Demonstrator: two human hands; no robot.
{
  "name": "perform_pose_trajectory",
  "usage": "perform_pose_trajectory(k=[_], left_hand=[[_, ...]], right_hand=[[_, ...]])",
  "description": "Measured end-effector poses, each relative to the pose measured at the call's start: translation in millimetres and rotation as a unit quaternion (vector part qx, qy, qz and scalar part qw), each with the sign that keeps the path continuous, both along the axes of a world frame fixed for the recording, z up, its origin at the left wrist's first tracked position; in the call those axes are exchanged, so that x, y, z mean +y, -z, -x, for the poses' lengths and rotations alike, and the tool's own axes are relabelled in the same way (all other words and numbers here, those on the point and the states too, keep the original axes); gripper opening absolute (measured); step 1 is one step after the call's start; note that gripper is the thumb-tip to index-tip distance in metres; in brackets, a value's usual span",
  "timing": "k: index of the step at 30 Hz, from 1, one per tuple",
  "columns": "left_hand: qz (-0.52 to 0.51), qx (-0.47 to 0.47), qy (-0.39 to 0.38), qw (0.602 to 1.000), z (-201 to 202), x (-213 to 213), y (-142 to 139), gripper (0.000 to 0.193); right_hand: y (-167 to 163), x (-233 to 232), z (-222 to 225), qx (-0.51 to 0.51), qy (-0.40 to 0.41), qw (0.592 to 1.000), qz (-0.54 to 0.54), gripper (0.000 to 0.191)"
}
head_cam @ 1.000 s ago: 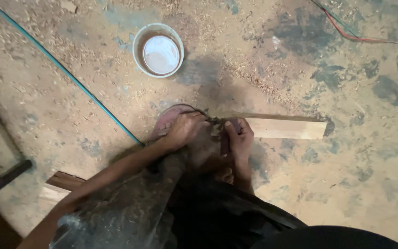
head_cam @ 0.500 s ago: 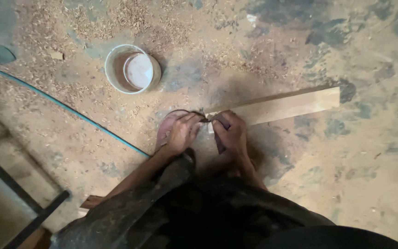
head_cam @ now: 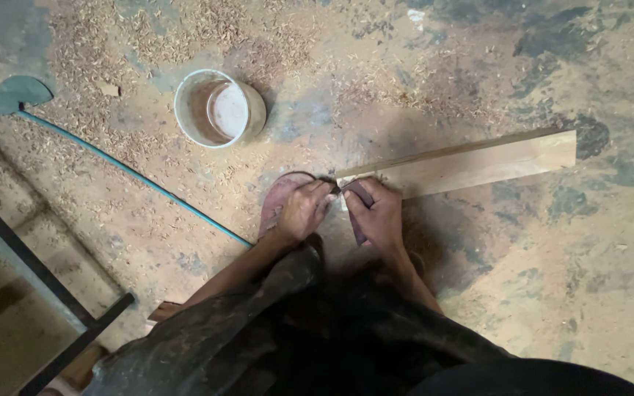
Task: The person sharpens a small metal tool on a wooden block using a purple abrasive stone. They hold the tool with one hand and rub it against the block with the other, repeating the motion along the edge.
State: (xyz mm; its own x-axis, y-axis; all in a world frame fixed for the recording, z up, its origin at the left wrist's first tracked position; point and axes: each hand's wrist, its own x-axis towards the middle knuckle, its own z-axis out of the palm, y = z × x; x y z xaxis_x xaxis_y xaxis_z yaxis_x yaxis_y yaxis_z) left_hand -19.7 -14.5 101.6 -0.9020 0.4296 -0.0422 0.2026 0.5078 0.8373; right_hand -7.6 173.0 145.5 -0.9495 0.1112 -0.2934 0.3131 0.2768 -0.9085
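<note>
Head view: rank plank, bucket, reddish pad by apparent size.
1. Plank, longest by far.
2. Bucket.
3. Reddish pad, partly hidden under the left hand, so its full extent is unsure; it could be close to the bucket.

floor: dusty concrete, sawdust, dark stains | metal frame lower left | light: dim

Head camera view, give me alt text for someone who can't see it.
Seen from above, a person's left hand and right hand work at the near end of a wooden plank lying on a sawdust-strewn floor. A white bucket and blue hose lie nearby.
</note>
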Motion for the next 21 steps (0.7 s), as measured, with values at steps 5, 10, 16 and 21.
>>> perform_pose_trajectory(k=[5,10,16,21], left_hand=[[0.001,0.018,0.0,1.0,-4.4,-2.5,4.7,0.025],[0.004,0.022,0.004,1.0,-8.8,-6.1,10.7,0.018],[0.006,0.031,-0.026,0.999,-11.0,-4.2,13.3,0.015],[-0.027,0.074,-0.053,0.995,-10.9,-4.7,8.8,0.021]], right_hand=[[-1.0,-9.9,-0.4,0.042,-0.004,0.999,-0.032,0.011],[-1.6,-18.9,2.6,0.09,-0.002,0.991,-0.095,0.012],[-4.6,-24.7,5.5,0.075,0.028,0.993,-0.089,0.009],[-5.9,-22.1,1.5,-0.123,0.097,0.987,-0.018,0.013]])
